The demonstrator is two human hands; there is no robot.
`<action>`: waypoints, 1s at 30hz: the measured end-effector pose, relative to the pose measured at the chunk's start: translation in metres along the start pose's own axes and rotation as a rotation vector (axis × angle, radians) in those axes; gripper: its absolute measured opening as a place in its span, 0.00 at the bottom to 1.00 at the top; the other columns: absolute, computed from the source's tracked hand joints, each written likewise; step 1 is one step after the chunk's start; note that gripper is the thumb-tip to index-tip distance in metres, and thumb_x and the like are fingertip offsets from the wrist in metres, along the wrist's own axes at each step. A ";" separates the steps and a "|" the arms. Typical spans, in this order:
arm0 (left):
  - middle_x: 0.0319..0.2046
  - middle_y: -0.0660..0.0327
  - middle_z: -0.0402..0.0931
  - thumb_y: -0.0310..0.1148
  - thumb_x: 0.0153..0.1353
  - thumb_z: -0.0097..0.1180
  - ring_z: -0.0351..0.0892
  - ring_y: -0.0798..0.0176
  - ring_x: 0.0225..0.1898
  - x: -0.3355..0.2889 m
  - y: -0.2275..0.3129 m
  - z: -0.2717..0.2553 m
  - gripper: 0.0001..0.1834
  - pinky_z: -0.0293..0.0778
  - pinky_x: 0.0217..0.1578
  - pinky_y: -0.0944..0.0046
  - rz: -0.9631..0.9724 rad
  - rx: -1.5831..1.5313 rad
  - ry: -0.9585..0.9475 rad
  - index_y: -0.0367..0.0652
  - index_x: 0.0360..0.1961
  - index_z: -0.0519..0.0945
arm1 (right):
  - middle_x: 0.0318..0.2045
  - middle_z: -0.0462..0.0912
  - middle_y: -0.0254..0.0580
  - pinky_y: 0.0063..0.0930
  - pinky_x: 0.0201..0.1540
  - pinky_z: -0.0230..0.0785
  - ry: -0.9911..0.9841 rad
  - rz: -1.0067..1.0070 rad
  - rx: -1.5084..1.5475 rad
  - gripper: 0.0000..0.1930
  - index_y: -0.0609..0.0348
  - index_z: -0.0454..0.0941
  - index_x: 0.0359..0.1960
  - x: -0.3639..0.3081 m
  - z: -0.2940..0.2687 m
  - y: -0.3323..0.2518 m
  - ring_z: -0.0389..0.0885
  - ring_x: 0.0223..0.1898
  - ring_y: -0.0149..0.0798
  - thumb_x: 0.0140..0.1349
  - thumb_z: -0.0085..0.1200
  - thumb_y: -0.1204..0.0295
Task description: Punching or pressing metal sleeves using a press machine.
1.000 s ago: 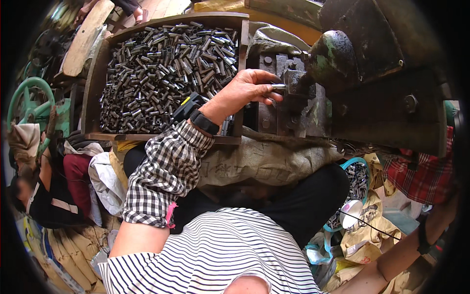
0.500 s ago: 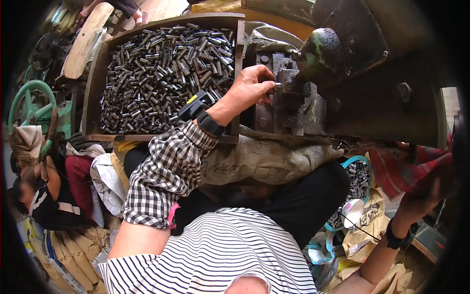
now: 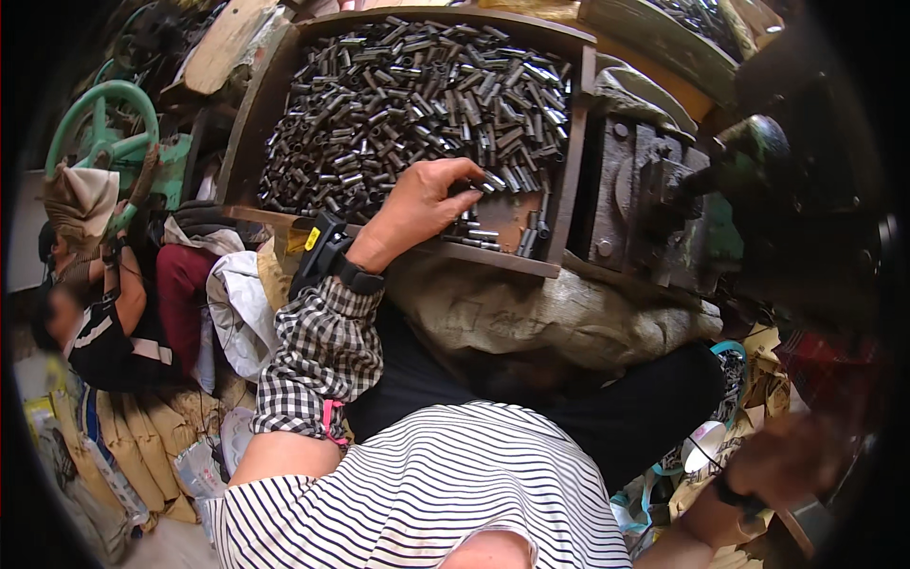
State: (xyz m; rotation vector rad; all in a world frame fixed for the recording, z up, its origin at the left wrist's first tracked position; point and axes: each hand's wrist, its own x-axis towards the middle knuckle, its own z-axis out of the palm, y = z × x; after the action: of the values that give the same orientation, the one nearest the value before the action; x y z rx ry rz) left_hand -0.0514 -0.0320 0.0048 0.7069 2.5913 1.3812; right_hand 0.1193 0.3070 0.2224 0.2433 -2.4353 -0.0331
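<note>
My left hand [image 3: 424, 207] is over the near part of a wooden tray [image 3: 576, 147] heaped with short metal tubes [image 3: 408, 104]. Thumb and forefinger pinch one short metal tube [image 3: 490, 181] beside a bared patch of the tray floor. To the right of the tray stands a dark, greasy press [image 3: 654, 190] with a bolted block. My right hand [image 3: 791, 460] is low at the far right, smeared by motion and dim. It is close to a red checked cloth [image 3: 825, 375]; its fingers cannot be made out.
A turquoise-rimmed container of tubes [image 3: 730, 379] stands by my right knee. Sacking [image 3: 540, 318] hangs below the tray. Another person [image 3: 104, 313] sits at the left near a green handwheel [image 3: 104, 133]. Brown paper sacks [image 3: 133, 446] lie at the lower left.
My left hand has moved from the press block leftward to the tubes in the tray. My right hand has come lower. The whole view has shifted, putting tray and press farther right.
</note>
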 end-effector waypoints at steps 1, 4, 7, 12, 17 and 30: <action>0.28 0.60 0.77 0.25 0.52 0.59 0.77 0.64 0.26 0.002 -0.004 0.003 0.11 0.71 0.27 0.66 0.142 0.090 0.020 0.39 0.39 0.77 | 0.39 0.77 0.49 0.43 0.48 0.70 -0.151 -0.077 -0.020 0.11 0.63 0.73 0.39 -0.006 0.008 -0.025 0.77 0.44 0.49 0.53 0.53 0.81; 0.29 0.56 0.77 0.26 0.49 0.60 0.77 0.53 0.31 -0.012 0.003 -0.011 0.11 0.72 0.31 0.59 0.080 0.270 -0.082 0.42 0.36 0.77 | 0.34 0.77 0.44 0.33 0.36 0.70 -0.307 -0.134 0.666 0.08 0.61 0.76 0.29 0.020 0.114 -0.101 0.77 0.34 0.44 0.45 0.57 0.82; 0.28 0.58 0.75 0.28 0.48 0.60 0.78 0.52 0.32 -0.013 0.003 -0.007 0.12 0.73 0.31 0.56 0.097 0.414 -0.106 0.45 0.36 0.77 | 0.26 0.74 0.42 0.35 0.31 0.69 -0.301 -0.210 0.539 0.06 0.58 0.71 0.28 0.017 0.215 -0.121 0.75 0.30 0.45 0.48 0.54 0.77; 0.28 0.57 0.74 0.31 0.48 0.60 0.78 0.51 0.32 -0.012 -0.003 -0.008 0.10 0.73 0.30 0.53 0.082 0.537 -0.208 0.45 0.33 0.75 | 0.30 0.75 0.42 0.31 0.33 0.72 -0.528 -0.305 0.206 0.06 0.58 0.73 0.29 0.011 0.281 -0.150 0.79 0.33 0.40 0.47 0.53 0.77; 0.28 0.57 0.73 0.32 0.48 0.59 0.77 0.51 0.32 -0.011 -0.008 -0.006 0.09 0.73 0.30 0.53 0.123 0.551 -0.243 0.44 0.31 0.75 | 0.30 0.75 0.41 0.30 0.33 0.72 -0.580 -0.363 0.182 0.05 0.59 0.74 0.29 0.018 0.285 -0.152 0.79 0.32 0.39 0.48 0.52 0.77; 0.29 0.57 0.73 0.34 0.49 0.60 0.77 0.51 0.34 -0.005 -0.002 -0.004 0.09 0.73 0.33 0.52 0.102 0.531 -0.354 0.43 0.31 0.76 | 0.30 0.75 0.45 0.33 0.32 0.73 -0.591 -0.308 0.253 0.05 0.61 0.74 0.29 0.010 0.292 -0.153 0.80 0.32 0.44 0.49 0.52 0.77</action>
State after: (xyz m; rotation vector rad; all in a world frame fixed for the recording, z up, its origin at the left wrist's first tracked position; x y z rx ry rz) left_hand -0.0497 -0.0386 0.0049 1.0498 2.6519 0.5011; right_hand -0.0489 0.1434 -0.0089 0.8214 -2.9596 0.0786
